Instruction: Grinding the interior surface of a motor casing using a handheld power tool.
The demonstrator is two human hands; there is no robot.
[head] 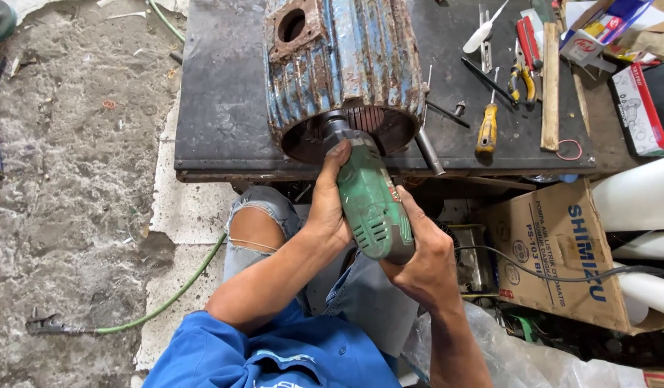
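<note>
Head view | left hand (330, 208) wrapped around the front of a green power tool (373, 205), fingers closed on its neck | right hand (421, 251) clamped round the tool's rear body | tool's nose sits inside the open end of a rusty blue ribbed motor housing (342, 65) just beyond both hands | yellow-handled screwdriver (487, 128) lies beyond the right hand on the dark bench (217, 93) | cardboard box (562, 251) right of the right hand.

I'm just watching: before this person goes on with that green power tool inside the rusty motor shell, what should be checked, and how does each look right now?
1. Both hands on the green power tool: ok; left hand near the nose, right hand at the rear.
2. Tool nose inside the rusty motor housing: ok.
3. Housing secured on the black table: cannot tell.
4. Power cord away from the tool head: ok, it trails right.
5. Gloves: not ok, hands bare.
6. Yellow-handled screwdriver clear of the work: ok.
</note>
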